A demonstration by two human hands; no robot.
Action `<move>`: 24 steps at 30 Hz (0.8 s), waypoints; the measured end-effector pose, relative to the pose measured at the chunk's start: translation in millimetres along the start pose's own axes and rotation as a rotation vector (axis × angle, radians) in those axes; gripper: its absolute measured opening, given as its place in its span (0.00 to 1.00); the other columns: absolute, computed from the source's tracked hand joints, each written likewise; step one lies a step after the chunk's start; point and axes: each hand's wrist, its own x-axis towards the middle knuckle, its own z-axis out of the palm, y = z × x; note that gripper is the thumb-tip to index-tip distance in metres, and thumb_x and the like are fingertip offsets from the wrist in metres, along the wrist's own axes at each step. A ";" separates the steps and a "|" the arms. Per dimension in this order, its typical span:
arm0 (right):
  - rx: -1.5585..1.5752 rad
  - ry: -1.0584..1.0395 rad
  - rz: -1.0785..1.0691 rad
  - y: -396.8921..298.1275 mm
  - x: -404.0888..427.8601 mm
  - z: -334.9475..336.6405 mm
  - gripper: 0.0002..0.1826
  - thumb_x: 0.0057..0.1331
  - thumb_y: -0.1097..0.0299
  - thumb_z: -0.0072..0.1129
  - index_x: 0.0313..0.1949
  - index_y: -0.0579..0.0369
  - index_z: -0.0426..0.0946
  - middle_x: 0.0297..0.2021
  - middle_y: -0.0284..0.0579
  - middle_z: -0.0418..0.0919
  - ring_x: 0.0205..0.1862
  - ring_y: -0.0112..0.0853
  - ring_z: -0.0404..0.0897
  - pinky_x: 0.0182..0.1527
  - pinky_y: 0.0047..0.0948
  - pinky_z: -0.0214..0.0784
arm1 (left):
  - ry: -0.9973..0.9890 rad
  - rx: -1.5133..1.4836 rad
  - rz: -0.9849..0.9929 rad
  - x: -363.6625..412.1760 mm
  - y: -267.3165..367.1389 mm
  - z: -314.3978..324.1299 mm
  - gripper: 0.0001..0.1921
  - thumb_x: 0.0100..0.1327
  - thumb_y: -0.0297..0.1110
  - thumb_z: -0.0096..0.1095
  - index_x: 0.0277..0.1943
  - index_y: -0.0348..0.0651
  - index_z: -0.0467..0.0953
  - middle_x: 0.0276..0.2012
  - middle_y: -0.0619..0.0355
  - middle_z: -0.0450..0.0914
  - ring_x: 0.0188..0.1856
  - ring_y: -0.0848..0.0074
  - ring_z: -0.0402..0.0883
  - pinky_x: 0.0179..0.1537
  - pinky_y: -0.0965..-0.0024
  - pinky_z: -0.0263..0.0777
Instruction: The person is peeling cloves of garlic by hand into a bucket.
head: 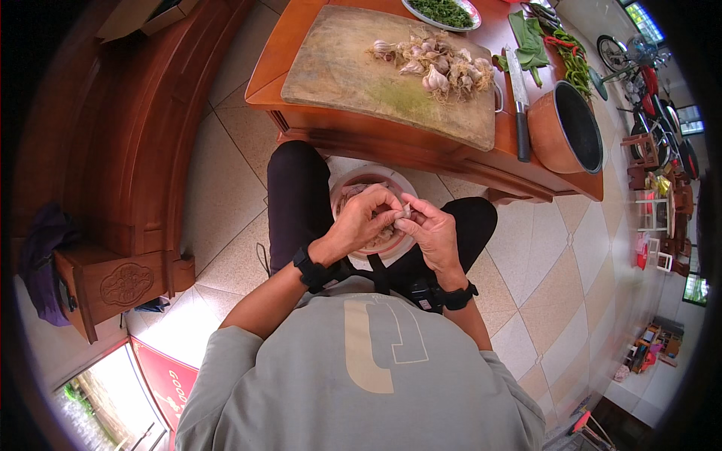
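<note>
My left hand (361,220) and my right hand (435,232) meet above a round basin (405,179) that sits between my knees. Pinched between the fingertips of both is a small pale piece, apparently a garlic clove (406,209), mostly covered by the fingers. Papery garlic skins (379,239) lie in the basin, partly hidden under my hands. Ahead on the wooden table, a worn wooden cutting board (338,67) carries a pile of garlic bulbs (435,79) with dry roots, toward its right side.
A kitchen knife (518,90) lies right of the board, beside a tilted brown pot (544,132) with a dark interior. Behind are a plate of chopped greens (443,12), green leaves (529,42) and peppers (572,62). A carved wooden bench (152,124) stands at left.
</note>
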 end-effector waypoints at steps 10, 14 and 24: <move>0.040 0.016 0.020 -3.5 -1.1 0.0 0.26 0.56 0.80 0.63 0.55 0.70 0.68 0.40 0.42 0.77 0.39 0.23 0.76 0.43 0.19 0.72 | -0.008 -0.104 -0.109 -1.1 5.3 1.0 0.05 0.58 0.23 0.63 0.36 0.37 0.73 0.35 0.57 0.74 0.39 0.74 0.73 0.43 0.73 0.68; 0.029 0.009 0.027 -4.3 -0.9 0.1 0.26 0.56 0.80 0.63 0.55 0.70 0.68 0.40 0.42 0.77 0.39 0.23 0.76 0.43 0.19 0.72 | -0.003 -0.086 -0.076 -0.4 5.0 1.1 0.06 0.57 0.23 0.63 0.36 0.38 0.74 0.35 0.57 0.75 0.41 0.74 0.74 0.43 0.73 0.69; 0.056 0.012 0.015 -0.4 0.2 -1.1 0.25 0.56 0.80 0.63 0.54 0.69 0.68 0.39 0.41 0.77 0.39 0.22 0.76 0.43 0.19 0.72 | -0.013 0.075 0.034 -0.2 3.6 2.2 0.06 0.57 0.21 0.60 0.36 0.38 0.70 0.36 0.54 0.73 0.41 0.64 0.72 0.45 0.67 0.67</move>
